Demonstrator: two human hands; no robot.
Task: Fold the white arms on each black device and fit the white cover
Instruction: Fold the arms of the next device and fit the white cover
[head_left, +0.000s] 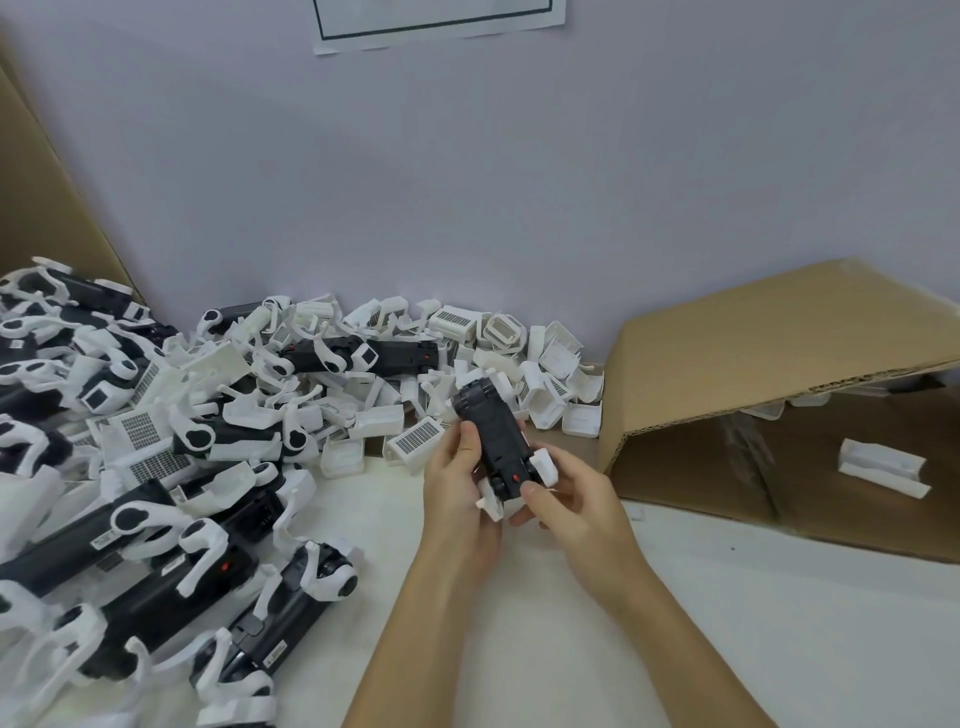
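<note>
I hold one black device (496, 431) above the white table, its long body pointing away from me. My left hand (457, 483) grips its left side, thumb up along the body. My right hand (571, 504) holds the near end, the thumb pressing beside a small red button. White arms (544, 464) stick out at the near end and at the far end. A heap of loose white covers (415, 441) lies just behind the device.
Many black devices with unfolded white arms (156, 545) are piled on the left of the table. An open cardboard box (779, 374) lies on its side at the right with a white part (883, 467) inside. The wall stands close behind.
</note>
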